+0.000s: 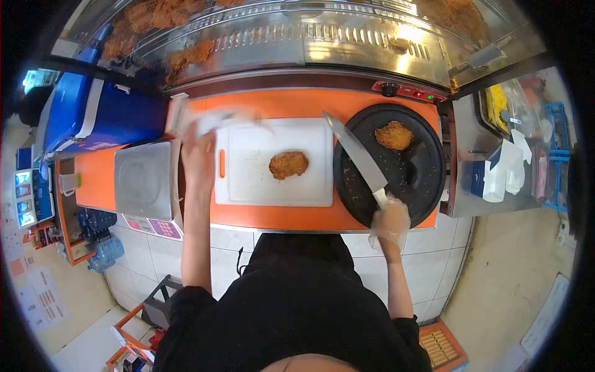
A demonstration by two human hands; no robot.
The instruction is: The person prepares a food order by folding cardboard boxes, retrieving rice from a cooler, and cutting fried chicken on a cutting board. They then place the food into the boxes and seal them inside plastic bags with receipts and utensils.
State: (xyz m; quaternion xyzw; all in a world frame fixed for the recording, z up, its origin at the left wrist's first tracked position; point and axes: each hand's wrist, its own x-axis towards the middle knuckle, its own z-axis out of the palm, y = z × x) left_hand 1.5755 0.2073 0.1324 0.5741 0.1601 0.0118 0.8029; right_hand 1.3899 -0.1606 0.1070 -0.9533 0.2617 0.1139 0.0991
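Black shirt (297, 310), left hand (198, 147) blurred, gripped knife (359, 155)

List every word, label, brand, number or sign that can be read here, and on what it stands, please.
No text can be read with certainty.
Blue cooler: white marks, too small.
Scale panel: marks too small.
Dark red control strip: markings too small.
Wall sheet at left: print too small and blurred.
Knife and white cutting board: no lettering can be made out.
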